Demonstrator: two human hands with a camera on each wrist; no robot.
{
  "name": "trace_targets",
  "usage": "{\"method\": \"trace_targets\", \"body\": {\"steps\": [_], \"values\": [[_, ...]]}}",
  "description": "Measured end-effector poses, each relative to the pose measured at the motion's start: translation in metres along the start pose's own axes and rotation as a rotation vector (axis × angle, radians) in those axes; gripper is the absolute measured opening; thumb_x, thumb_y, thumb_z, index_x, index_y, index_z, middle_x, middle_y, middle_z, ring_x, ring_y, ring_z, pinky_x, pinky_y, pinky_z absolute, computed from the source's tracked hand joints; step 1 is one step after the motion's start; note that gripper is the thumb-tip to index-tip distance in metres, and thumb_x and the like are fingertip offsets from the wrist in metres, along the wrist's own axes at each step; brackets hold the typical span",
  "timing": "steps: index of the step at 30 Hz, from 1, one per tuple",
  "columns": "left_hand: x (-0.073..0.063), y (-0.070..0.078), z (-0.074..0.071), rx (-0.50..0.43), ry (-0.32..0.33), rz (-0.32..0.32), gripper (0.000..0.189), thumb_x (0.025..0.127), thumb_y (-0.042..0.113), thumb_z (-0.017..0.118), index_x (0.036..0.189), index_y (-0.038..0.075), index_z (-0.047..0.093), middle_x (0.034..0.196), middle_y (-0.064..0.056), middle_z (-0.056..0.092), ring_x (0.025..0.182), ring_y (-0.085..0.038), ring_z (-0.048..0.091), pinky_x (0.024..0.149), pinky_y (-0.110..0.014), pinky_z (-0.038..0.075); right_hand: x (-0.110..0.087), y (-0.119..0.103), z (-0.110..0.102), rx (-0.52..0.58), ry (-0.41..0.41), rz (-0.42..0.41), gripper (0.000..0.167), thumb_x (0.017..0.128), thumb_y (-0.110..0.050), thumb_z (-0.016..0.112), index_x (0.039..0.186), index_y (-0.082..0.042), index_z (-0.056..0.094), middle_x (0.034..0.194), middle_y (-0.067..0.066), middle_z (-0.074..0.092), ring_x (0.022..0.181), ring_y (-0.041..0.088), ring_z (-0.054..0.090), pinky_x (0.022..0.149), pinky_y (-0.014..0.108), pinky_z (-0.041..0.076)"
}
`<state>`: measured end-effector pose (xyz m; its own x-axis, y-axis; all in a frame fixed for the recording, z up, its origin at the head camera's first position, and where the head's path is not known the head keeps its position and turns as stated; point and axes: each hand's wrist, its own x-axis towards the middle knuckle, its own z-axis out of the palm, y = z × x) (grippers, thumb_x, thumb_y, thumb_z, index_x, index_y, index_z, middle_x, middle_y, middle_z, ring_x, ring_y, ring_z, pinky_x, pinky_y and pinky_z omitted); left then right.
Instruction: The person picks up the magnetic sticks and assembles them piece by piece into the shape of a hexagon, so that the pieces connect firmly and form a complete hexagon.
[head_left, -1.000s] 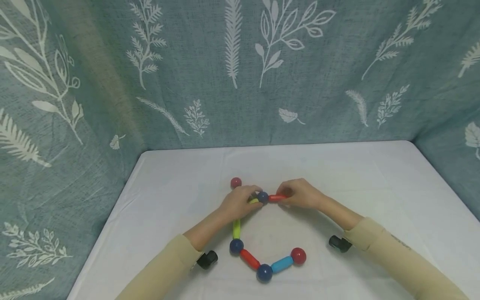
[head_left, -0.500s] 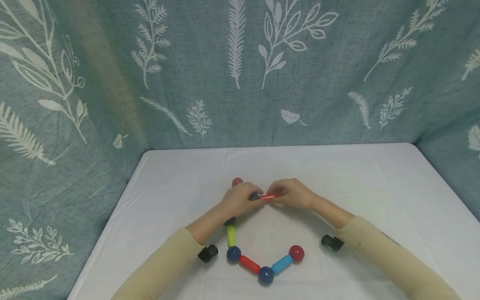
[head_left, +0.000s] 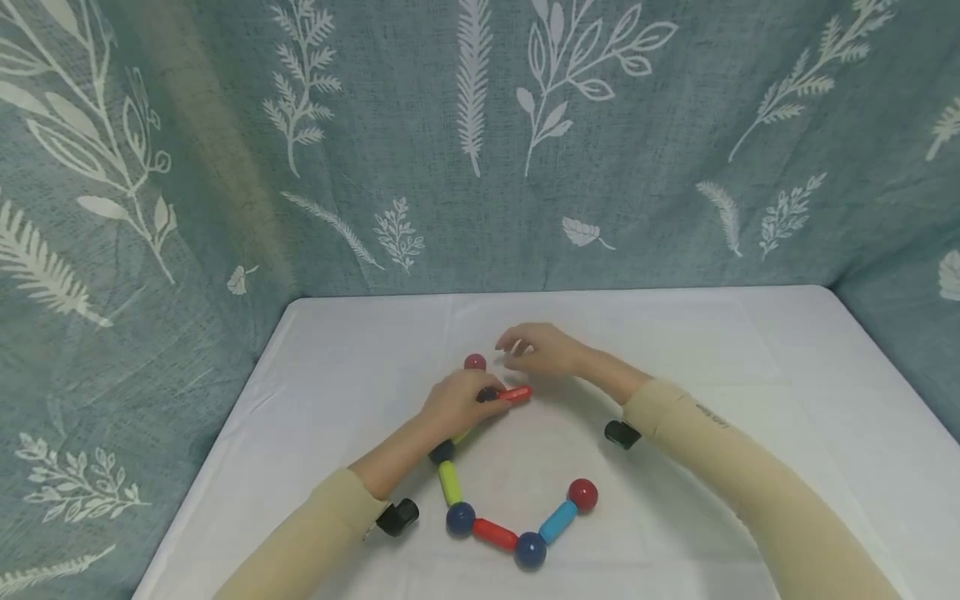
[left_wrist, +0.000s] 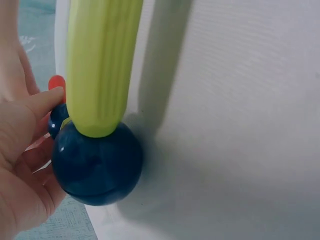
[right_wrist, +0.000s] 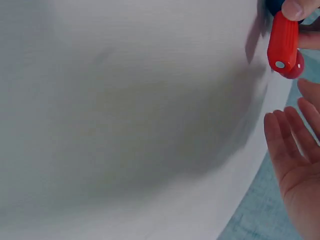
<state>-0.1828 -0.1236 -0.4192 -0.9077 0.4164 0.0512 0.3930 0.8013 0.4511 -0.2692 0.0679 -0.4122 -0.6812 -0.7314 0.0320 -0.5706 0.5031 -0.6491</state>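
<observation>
A chain of magnetic building rods and balls curves over the white table. My left hand (head_left: 459, 402) grips its far end, fingers around a dark blue ball (left_wrist: 56, 121) and a fingertip on the red rod (head_left: 516, 394). That rod's free end shows a small silvery disc in the right wrist view. Back from the hand run a yellow-green rod (left_wrist: 102, 65), a blue ball (left_wrist: 97, 165), another yellow-green rod (head_left: 450, 483), then red and light blue rods to a red ball (head_left: 582, 495). My right hand (head_left: 546, 350) hovers beyond the red rod, fingers loosely bent, holding nothing.
A second red ball (head_left: 475, 362) lies just behind the left hand, close to the right fingertips. Black wrist cameras (head_left: 397, 517) hang under both forearms. A patterned teal curtain (head_left: 420, 150) borders the back and sides of the white table (head_left: 720, 350).
My right hand has let go of the red rod and moved back and left toward the far red ball. The left hand has drawn the chain slightly left, and the chain has bent.
</observation>
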Motion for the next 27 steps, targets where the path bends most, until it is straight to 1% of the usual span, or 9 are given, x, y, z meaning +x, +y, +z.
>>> {"method": "trace_targets", "body": {"steps": [3,7,11,14,17,21,25,27], "values": [[-0.001,-0.001,-0.001,0.001,0.009,0.024,0.024,0.086,0.027,0.076,0.105,0.012,0.074,0.095,0.000,0.071,0.091,-0.019,0.064,0.079,-0.035,0.052,0.014,-0.005,0.003,-0.032,-0.056,-0.029,0.036,0.092,-0.010,0.067,0.127,-0.007,0.060,0.122,0.008,0.063,0.109,0.022,0.060,0.094,0.037,0.048],[-0.001,0.000,-0.001,-0.014,0.032,0.056,0.022,0.085,0.024,0.076,0.103,0.010,0.074,0.095,-0.002,0.072,0.093,-0.021,0.066,0.080,-0.035,0.053,0.025,-0.012,0.008,-0.065,-0.124,-0.056,0.041,0.092,-0.010,0.066,0.132,-0.010,0.059,0.125,0.006,0.061,0.112,0.022,0.059,0.097,0.035,0.046],[-0.001,0.000,0.000,-0.032,0.050,0.067,0.020,0.085,0.023,0.076,0.100,0.009,0.074,0.094,-0.002,0.072,0.092,-0.022,0.067,0.080,-0.036,0.053,0.029,-0.014,0.010,-0.092,-0.137,-0.073,0.039,0.092,-0.010,0.066,0.130,-0.009,0.061,0.122,0.006,0.061,0.112,0.022,0.058,0.097,0.034,0.045],[-0.001,0.001,0.000,-0.036,0.048,0.056,0.020,0.085,0.023,0.076,0.101,0.010,0.074,0.095,-0.002,0.072,0.093,-0.022,0.066,0.081,-0.036,0.053,0.026,-0.012,0.010,-0.099,-0.114,-0.045,0.033,0.090,-0.012,0.068,0.123,-0.008,0.063,0.118,0.005,0.064,0.109,0.022,0.060,0.095,0.033,0.047],[-0.001,0.002,0.000,-0.038,0.033,0.034,0.021,0.086,0.024,0.075,0.102,0.011,0.074,0.096,-0.001,0.072,0.092,-0.020,0.066,0.082,-0.035,0.052,0.018,-0.006,0.006,-0.075,-0.077,0.044,0.029,0.088,-0.015,0.071,0.116,-0.010,0.064,0.112,0.002,0.067,0.106,0.019,0.062,0.091,0.032,0.049],[-0.002,0.003,0.001,-0.046,0.021,-0.006,0.021,0.087,0.026,0.074,0.103,0.012,0.074,0.094,0.000,0.071,0.089,-0.017,0.064,0.080,-0.034,0.051,-0.005,0.006,-0.003,0.002,-0.025,0.138,0.030,0.087,-0.018,0.074,0.115,-0.013,0.064,0.110,0.000,0.067,0.106,0.019,0.063,0.086,0.031,0.052],[-0.002,0.005,0.002,-0.040,0.015,-0.028,0.022,0.088,0.027,0.074,0.104,0.012,0.074,0.096,0.000,0.071,0.091,-0.017,0.064,0.082,-0.035,0.052,-0.034,0.017,-0.008,0.063,0.028,0.145,0.032,0.086,-0.018,0.075,0.114,-0.012,0.063,0.112,0.003,0.067,0.106,0.022,0.063,0.083,0.034,0.053],[-0.001,0.005,0.002,-0.032,0.012,-0.024,0.023,0.088,0.027,0.073,0.105,0.012,0.074,0.098,-0.001,0.071,0.094,-0.019,0.065,0.084,-0.035,0.052,-0.047,0.020,-0.008,0.089,0.048,0.140,0.036,0.085,-0.019,0.075,0.118,-0.012,0.063,0.112,0.005,0.066,0.106,0.024,0.063,0.084,0.037,0.053]]}}
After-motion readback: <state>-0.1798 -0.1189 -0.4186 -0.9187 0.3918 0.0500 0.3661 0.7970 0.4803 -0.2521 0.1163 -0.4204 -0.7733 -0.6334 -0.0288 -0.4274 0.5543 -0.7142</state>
